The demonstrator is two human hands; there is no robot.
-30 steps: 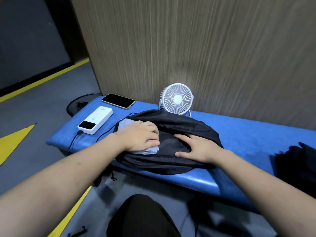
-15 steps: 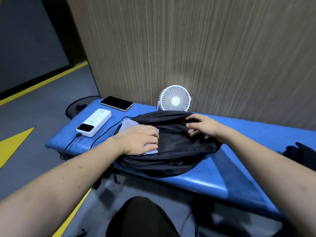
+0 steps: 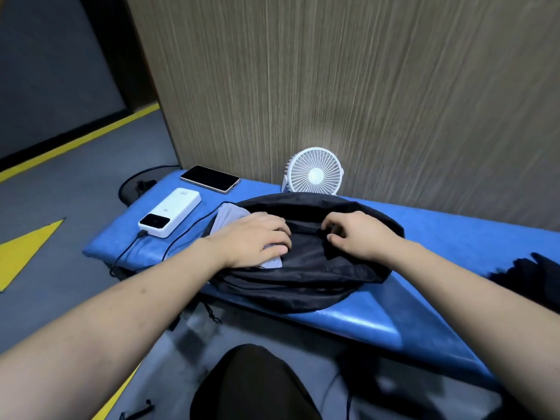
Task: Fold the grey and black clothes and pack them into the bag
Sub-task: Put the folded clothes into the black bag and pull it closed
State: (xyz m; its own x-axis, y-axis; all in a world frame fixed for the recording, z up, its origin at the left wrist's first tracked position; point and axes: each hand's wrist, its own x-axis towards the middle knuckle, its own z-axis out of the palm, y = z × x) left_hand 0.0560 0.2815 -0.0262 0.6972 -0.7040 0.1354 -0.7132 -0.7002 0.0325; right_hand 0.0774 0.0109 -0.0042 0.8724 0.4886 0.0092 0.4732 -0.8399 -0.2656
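Observation:
A black fabric bag (image 3: 306,277) lies flat on the blue padded bench (image 3: 424,231). A folded grey garment (image 3: 230,216) sticks out of the bag's left end. My left hand (image 3: 254,241) rests palm down on the grey garment, its fingertips under the bag's edge. My right hand (image 3: 354,234) pinches the bag's upper black edge with curled fingers near the middle. A black garment (image 3: 527,271) lies bunched at the right edge of the bench, apart from both hands.
A white desk fan (image 3: 315,174) stands behind the bag against the wood-grain wall. A white power bank (image 3: 171,212) with a black cable and a phone (image 3: 210,178) lie on the bench's left end. My dark-clad knee (image 3: 254,386) is below.
My right hand lifted off the flat bag front, went to its far edge, then came left and now pinches the edge near the middle. My left hand stayed on the grey garment.

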